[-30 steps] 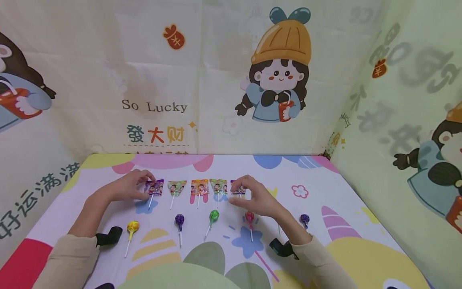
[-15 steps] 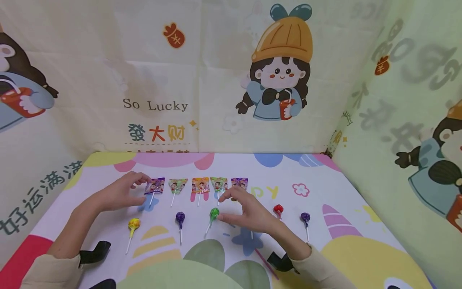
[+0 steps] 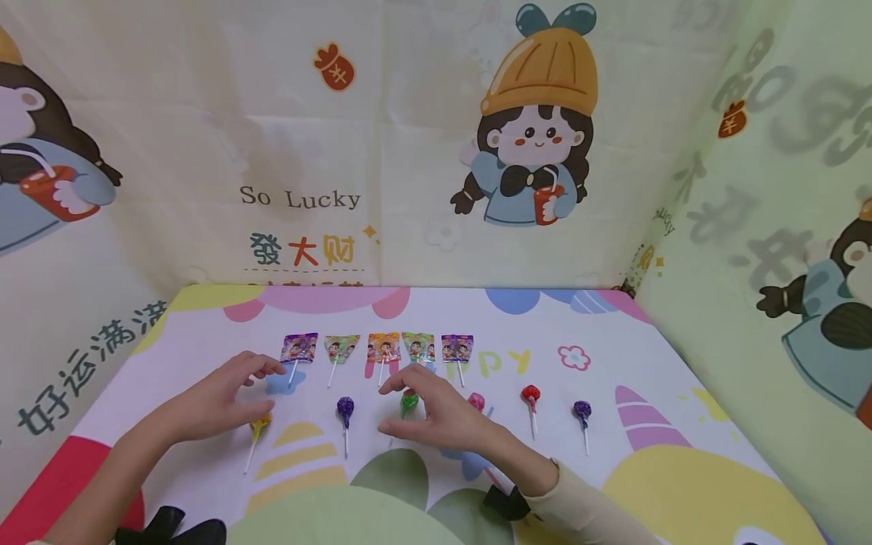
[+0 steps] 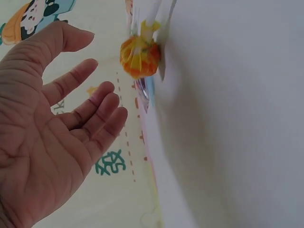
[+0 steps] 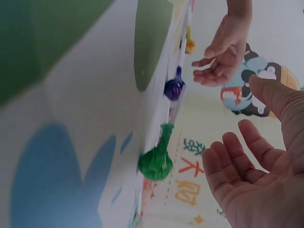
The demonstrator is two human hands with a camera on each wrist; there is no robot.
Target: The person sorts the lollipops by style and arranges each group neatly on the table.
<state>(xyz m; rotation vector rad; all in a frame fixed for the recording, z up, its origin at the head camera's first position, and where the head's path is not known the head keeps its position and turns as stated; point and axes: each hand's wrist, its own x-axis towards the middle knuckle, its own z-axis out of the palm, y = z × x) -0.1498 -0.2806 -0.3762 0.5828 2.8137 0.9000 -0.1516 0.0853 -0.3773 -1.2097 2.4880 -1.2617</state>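
My left hand hovers over the yellow lollipop, fingers apart and nothing in them; it partly covers the candy in the head view. In the left wrist view the yellow-orange lollipop is beyond the fingertips. My right hand is above the green lollipop, thumb and fingers spread, holding nothing. The green lollipop lies on the table below that hand in the right wrist view. A dark purple lollipop lies between the two hands. The right hand and wrist partly hide a pink lollipop.
Behind the hands runs a row of bagged lollipops: purple, green, orange, green and purple. To the right lie a red lollipop and another purple one. Printed cloth walls enclose the table.
Both hands have left the bagged row. The left hand came back toward the yellow lollipop; the right moved left and nearer, from the rightmost bagged lollipop to above the green one.
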